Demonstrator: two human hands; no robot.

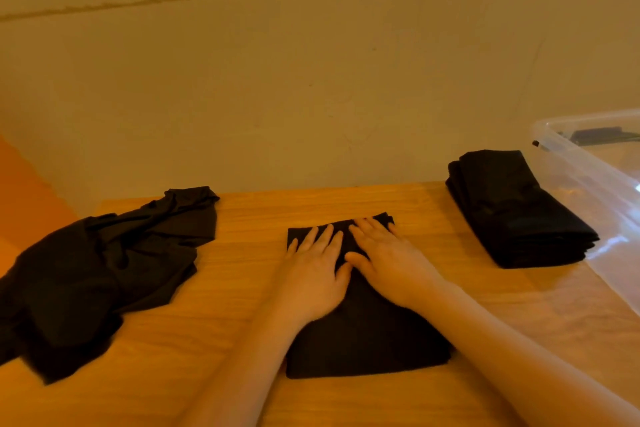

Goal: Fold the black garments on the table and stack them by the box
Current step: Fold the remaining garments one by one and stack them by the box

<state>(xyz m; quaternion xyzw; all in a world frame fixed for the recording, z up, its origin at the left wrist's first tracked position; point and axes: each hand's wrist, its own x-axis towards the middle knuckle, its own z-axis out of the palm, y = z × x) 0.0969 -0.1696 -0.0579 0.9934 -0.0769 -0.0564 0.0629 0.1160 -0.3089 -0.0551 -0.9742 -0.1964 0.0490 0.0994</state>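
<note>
Both hands flat, fingers spread, no grip closed on anything: left hand (313,274) and right hand (391,262) pressing side by side on the far half of the folded garment (363,333) at mid desk (249,218). Palms down, thumbs nearly touching. Probably smoothing the last fold before the lift.

Finished stack (519,211) far right, lying just beside the clear plastic box (588,184), possibly touching its wall. Unfolded pile (104,263) crumpled at left, reaching off the left edge of view, well apart from the hands.

Risks from here, as judgement only:
- Thin, limp fabric: layers likely to slide apart or droop open if lifted from one edge only.
- Dropped off-centre on the stack, could skew it or push it against the box.
- Stack already several layers thick and slightly fanned at its near end; a careless placement could tip the top layers.
- Black on black: hard to see misaligned edges.
</note>
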